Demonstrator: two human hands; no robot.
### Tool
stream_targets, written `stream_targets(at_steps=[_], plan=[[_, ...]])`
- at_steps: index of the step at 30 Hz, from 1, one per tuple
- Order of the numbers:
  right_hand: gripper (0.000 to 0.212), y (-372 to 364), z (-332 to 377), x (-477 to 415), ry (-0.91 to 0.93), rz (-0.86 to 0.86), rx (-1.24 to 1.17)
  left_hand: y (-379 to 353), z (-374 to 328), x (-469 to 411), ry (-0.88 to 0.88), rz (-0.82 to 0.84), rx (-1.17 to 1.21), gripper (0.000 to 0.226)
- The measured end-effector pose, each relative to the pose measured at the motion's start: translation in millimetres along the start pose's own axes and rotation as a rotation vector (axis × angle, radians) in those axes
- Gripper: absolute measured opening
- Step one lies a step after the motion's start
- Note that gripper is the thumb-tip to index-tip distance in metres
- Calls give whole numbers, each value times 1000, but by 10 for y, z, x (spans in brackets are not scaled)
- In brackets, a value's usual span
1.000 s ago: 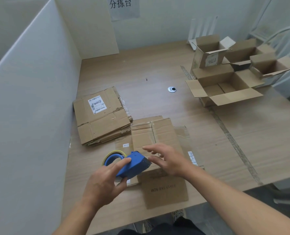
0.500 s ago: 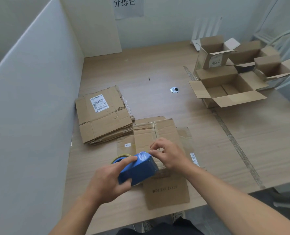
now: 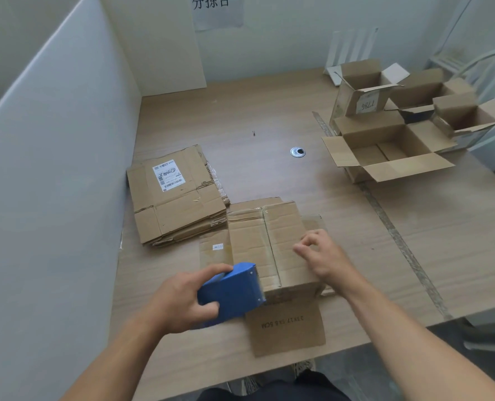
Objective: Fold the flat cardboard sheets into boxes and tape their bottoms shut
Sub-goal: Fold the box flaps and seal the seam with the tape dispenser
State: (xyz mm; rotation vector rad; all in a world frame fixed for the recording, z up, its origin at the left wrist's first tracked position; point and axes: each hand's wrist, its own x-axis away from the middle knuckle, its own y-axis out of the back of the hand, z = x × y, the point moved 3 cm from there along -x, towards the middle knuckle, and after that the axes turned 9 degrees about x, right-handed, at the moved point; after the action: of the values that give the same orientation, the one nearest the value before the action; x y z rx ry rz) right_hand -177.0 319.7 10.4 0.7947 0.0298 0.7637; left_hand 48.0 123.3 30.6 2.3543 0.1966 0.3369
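While the wooden bench [image 3: 255, 111] carries the light, easily dented brown cardboard box [image 3: 249, 244] bottom-up at its near edge, brace its stiff corners; your left hand [image 3: 176, 302] grips the blue plastic tape dispenser [image 3: 232, 293] against it, your right hand [image 3: 327, 261] rests bent-fingered on top, pinching or not you cannot tell

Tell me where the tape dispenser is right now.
Head view, lower centre: the blue tape dispenser is gripped by the left hand, at the near end of the folded box.

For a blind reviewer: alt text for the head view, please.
A left hand grips a blue tape dispenser at the near edge of a cardboard box, the right hand resting on its top. Flat sheets lie left, open boxes far right.
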Motion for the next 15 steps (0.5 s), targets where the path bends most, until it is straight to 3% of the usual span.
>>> stream_targets(at_steps=[4, 7, 15], plan=[[18, 281, -272, 87, -47, 78, -31, 124, -25, 13, 35, 118, 47, 63], [18, 243, -427, 127, -112, 0, -59, 109, -151, -115, 43, 182, 51, 63], [21, 227, -548, 328, -115, -3, -173, 19, -110, -120, 58, 146, 150, 65]])
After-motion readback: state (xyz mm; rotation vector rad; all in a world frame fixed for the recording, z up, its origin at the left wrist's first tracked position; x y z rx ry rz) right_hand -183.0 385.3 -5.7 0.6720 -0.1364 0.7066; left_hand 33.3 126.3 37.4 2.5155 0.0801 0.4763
